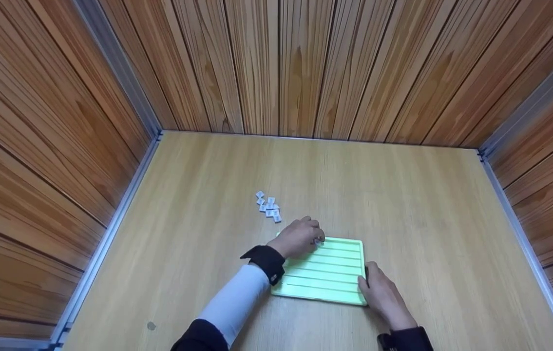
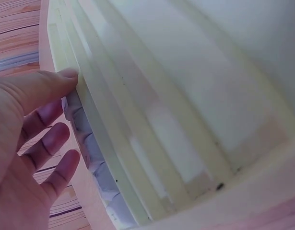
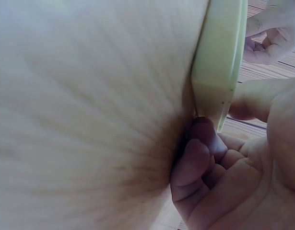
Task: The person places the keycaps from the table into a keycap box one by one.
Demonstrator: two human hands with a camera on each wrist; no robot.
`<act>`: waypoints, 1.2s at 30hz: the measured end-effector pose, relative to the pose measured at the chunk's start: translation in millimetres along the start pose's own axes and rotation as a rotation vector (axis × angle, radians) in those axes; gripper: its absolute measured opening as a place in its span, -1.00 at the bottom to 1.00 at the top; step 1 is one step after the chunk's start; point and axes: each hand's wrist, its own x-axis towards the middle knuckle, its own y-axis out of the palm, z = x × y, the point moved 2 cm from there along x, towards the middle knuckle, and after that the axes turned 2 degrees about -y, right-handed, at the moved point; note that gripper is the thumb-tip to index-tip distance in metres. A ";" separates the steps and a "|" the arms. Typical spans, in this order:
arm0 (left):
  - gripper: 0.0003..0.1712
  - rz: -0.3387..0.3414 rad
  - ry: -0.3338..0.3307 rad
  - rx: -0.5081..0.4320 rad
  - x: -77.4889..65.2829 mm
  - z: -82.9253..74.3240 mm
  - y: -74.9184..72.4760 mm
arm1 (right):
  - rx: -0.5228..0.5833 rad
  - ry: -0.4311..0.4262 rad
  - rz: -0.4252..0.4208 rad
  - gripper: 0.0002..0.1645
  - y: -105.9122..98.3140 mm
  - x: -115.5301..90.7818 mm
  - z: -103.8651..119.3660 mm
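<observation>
Three wood-panelled walls point(image 1: 300, 68) border a pale wooden tabletop point(image 1: 427, 209); on it, the right hand point(image 1: 386, 298) grips a green tray's point(image 1: 332, 272) right edge, the left hand point(image 1: 299, 238) pinching a tile point(image 1: 319, 240) at its far edge, near loose tiles point(image 1: 270, 206)

Small white tiles point(image 1: 270, 213) with marks too tiny to read, green tray point(image 1: 337, 268) partly covered by the left hand point(image 1: 299, 238), cut off in both wrist views, some fingers of the right hand point(image 1: 384, 295) hidden in the head view
</observation>
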 end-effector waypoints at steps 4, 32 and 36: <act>-0.75 0.005 -0.007 -0.009 0.5 -0.1 0.3 | 0.000 -0.009 0.000 -0.48 0.1 -0.5 0.2; -0.67 -0.113 -0.241 -0.083 -26.5 68.3 -43.6 | -0.041 0.017 0.009 -0.48 1.0 2.5 0.4; -0.66 -0.151 -0.281 -0.071 -29.2 79.9 -51.5 | -0.037 0.033 0.022 -0.47 0.5 2.7 1.3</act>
